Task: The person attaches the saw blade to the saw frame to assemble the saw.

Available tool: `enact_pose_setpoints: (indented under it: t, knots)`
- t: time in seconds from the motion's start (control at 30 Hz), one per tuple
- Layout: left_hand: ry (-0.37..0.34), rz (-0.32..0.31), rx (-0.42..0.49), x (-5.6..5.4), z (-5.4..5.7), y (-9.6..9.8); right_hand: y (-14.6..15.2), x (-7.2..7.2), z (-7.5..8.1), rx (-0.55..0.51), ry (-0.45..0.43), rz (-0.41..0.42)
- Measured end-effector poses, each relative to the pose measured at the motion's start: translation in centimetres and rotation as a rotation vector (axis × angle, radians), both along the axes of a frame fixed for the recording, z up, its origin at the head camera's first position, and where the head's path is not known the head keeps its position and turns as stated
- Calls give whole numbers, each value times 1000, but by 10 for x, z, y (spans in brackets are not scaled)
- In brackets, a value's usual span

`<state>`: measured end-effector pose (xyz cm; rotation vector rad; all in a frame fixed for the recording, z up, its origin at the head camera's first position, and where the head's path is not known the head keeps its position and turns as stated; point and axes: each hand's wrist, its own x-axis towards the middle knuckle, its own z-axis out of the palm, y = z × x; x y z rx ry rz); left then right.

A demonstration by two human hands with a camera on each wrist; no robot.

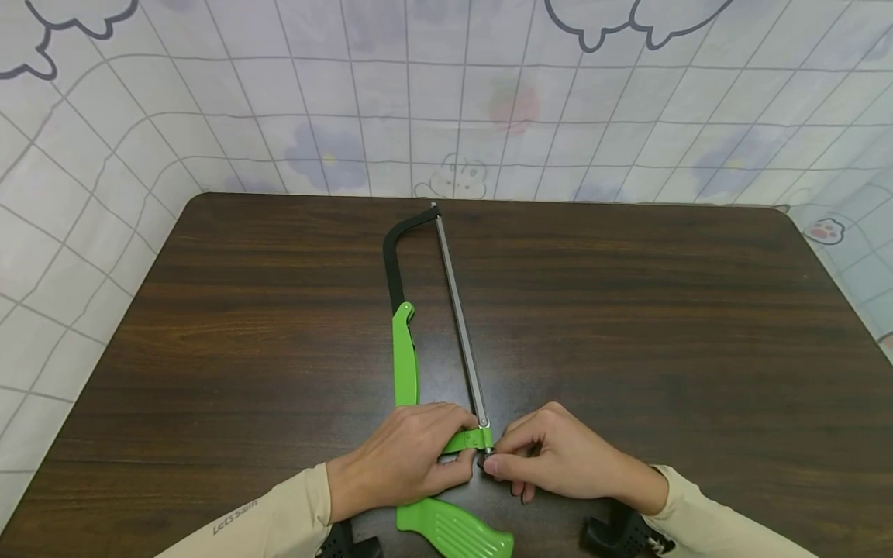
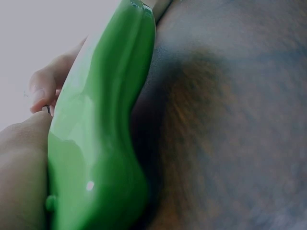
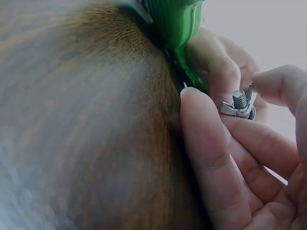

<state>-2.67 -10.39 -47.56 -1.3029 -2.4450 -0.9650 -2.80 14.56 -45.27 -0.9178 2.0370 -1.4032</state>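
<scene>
A hacksaw lies on the table, its green handle [image 1: 453, 527] toward me and its black front frame [image 1: 392, 263] pointing away. The grey blade [image 1: 460, 318] runs along its right side. My left hand [image 1: 408, 453] grips the green frame by the near blade mount [image 1: 474, 440], thumb below and fingers above. At that mount's end, my right hand [image 1: 558, 453] pinches a metal wing nut [image 3: 232, 110] between thumb and forefinger. In the right wrist view, a threaded bolt end [image 3: 240, 99] sticks out through the nut. The green handle [image 2: 100, 124] fills much of the left wrist view.
The dark wooden table [image 1: 663, 325] spreads around the saw, with a tile-patterned wall covering [image 1: 432, 93] behind its far edge. Black wrist devices [image 1: 617, 533] sit under both cuffs, close to the tabletop.
</scene>
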Motion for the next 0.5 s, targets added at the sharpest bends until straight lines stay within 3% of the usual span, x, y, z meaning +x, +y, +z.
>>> enact_pose_setpoints:
  t: [0.5]
  knots:
    - [-37,-3,-5,1,-1,-1,2,-2,-8,-59,23,58]
